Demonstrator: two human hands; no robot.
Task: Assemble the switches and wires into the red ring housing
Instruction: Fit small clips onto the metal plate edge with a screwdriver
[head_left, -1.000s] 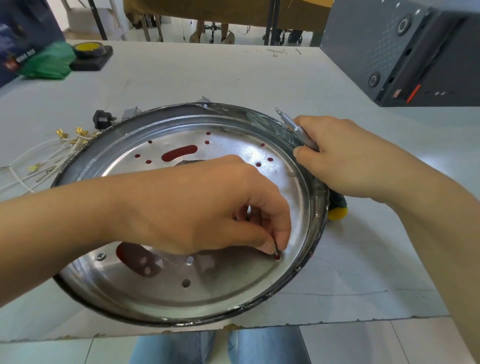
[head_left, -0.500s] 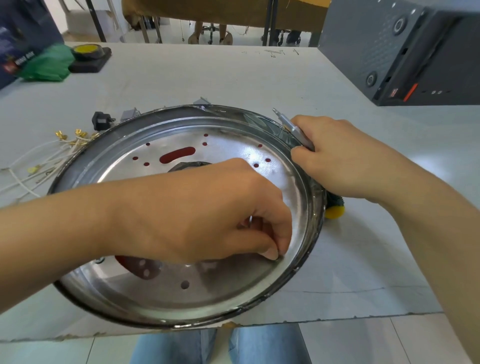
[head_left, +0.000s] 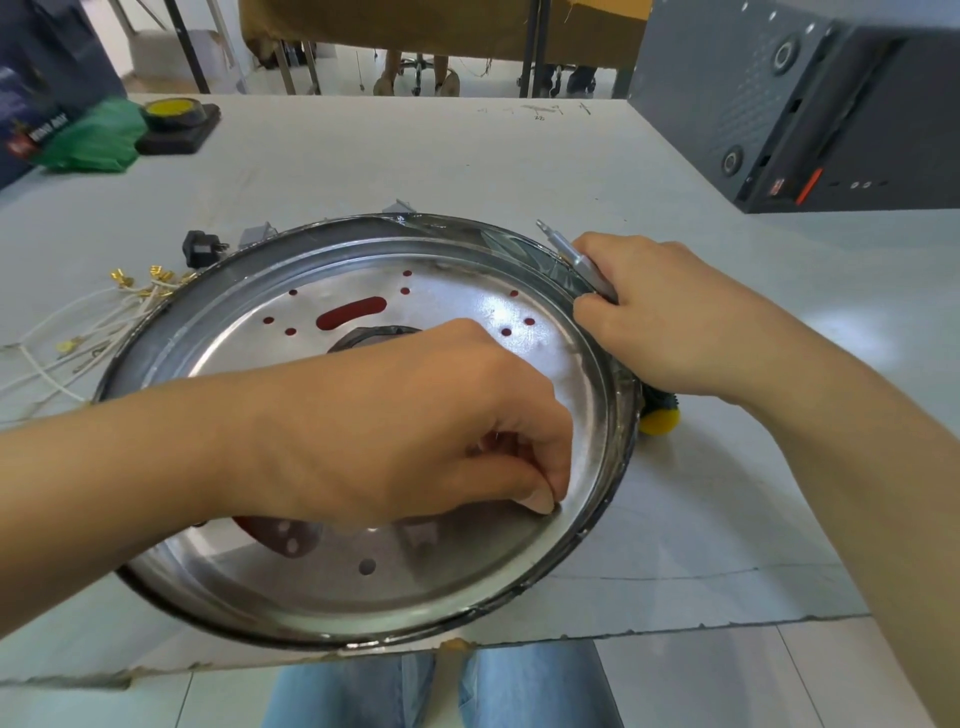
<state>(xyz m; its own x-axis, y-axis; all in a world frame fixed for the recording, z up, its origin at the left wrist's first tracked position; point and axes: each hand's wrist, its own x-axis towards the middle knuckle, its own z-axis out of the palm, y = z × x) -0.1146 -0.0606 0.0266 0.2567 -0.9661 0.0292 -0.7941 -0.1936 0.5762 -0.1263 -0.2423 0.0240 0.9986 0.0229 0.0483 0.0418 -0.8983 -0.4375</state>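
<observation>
A round shiny metal plate (head_left: 322, 587) lies on the table, and the red housing (head_left: 353, 312) shows through its slots and holes. My left hand (head_left: 415, 431) reaches across the plate; its thumb and forefinger pinch a small screw against the plate near the right rim, and the screw is almost hidden. My right hand (head_left: 670, 317) rests on the right rim and grips a screwdriver (head_left: 563, 247), its yellow handle end poking out below the hand. White wires with brass terminals (head_left: 104, 312) lie left of the plate. Grey switches (head_left: 257, 235) peek out behind the rim.
A black plug (head_left: 200, 248) sits by the wires. A dark computer case (head_left: 805, 104) stands at the back right. A green bag (head_left: 93, 137) and a yellow tape roll (head_left: 174, 111) lie at the back left. The chipped front table edge (head_left: 675, 621) runs just below the plate.
My left thumb and forefinger have closed down onto the plate near the right rim, covering the small screw that showed before. My right hand with the screwdriver has stayed in place.
</observation>
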